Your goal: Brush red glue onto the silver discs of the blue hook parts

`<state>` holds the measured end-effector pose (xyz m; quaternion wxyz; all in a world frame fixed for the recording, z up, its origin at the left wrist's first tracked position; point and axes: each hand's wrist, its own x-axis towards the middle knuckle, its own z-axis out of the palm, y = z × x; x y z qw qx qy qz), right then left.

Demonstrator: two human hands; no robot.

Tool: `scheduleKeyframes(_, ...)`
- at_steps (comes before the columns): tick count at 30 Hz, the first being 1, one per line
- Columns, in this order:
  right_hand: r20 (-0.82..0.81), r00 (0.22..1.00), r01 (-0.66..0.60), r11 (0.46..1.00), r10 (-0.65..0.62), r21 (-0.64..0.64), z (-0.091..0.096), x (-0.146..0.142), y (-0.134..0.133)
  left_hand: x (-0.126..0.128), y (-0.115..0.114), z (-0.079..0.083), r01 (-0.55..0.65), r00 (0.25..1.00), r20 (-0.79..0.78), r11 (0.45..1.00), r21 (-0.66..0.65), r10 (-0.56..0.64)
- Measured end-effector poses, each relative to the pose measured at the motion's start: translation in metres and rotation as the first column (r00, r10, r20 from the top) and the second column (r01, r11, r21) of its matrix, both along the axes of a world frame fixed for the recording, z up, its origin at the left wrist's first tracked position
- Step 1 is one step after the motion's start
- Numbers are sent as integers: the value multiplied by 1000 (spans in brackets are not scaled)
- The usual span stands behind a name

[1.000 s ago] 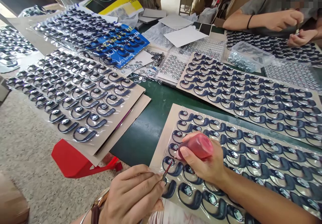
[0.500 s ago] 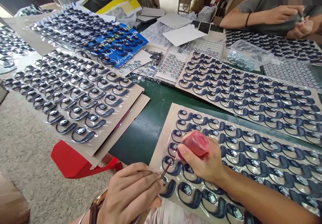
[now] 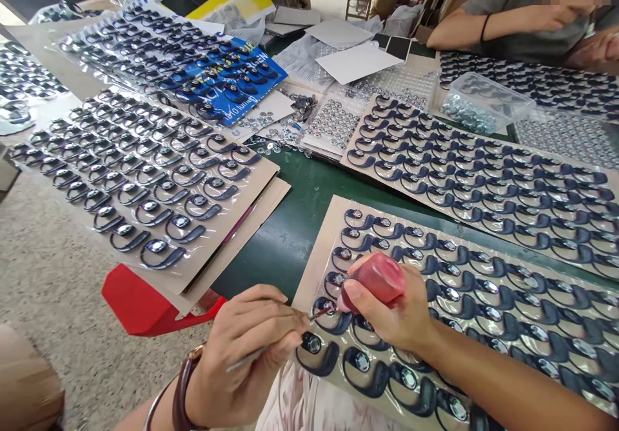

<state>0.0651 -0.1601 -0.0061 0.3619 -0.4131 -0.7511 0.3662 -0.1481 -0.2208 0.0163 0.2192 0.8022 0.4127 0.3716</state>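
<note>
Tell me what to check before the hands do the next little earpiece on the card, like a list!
1. Left hand grips the thin tool firmly: ok.
2. Tool tip sits at a shiny disc on the card, by the nearest earpieces: ok.
3. Right hand holds the pink bottle close to the tip: ok.
4. Bottle nozzle open and ready: cannot tell, the fingers hide it.
5. Card lies flat on the green table: ok.
6. Other person's arm stays away from this card: ok, it is at the far end.

Sheets of ear hooks [image 3: 464,302] on the table [image 3: 290,224], container [image 3: 483,102] behind them
</note>
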Motion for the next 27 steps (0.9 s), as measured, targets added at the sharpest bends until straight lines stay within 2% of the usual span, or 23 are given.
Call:
scheduleKeyframes(6, -3, 999, -44, 998, 44, 43, -3, 1, -1, -2, 8, -6, -34, 995, 83, 988, -149, 47)
scheduleKeyframes(10, -61, 996, -48, 979, 61, 197, 1, -1, -1, -2, 14, -5, -41, 987, 143, 978, -203, 71)
scheduleKeyframes(13, -63, 994, -64, 940, 90, 336, 6, -3, -1, -1, 15, -4, -45, 983, 166, 972, -231, 85)
scheduleKeyframes(15, -41, 991, -102, 919, 127, 381, 8, -2, -1, -1, 15, -4, -52, 983, 160, 971, -232, 90)
scheduleKeyframes(17, -61, 987, -121, 941, 148, 316, 12, 0, 0, 0, 13, -6, -66, 983, 152, 973, -219, 101)
scheduleKeyframes(19, -112, 984, -129, 985, 142, 115, 17, 5, 2, 1, 9, -7, -73, 982, 155, 979, -192, 104)
scheduleKeyframes(20, -134, 981, -139, 990, 137, -6, 20, 7, 3, 1, 6, -8, -71, 982, 162, 982, -177, 100)
scheduleKeyframes(23, -180, 976, -163, 953, 119, -257, 28, 10, 2, -3, -12, -9, -45, 990, 135, 998, -32, 49)
scheduleKeyframes(25, -195, 978, -130, 939, 69, -319, 29, 7, -5, -9, -27, -6, 10, 999, 29, 993, 121, -13)
scheduleKeyframes(27, -198, 980, -84, 938, 17, -336, 25, 2, -15, -15, -41, -3, 86, 992, -112, 976, 199, -64)
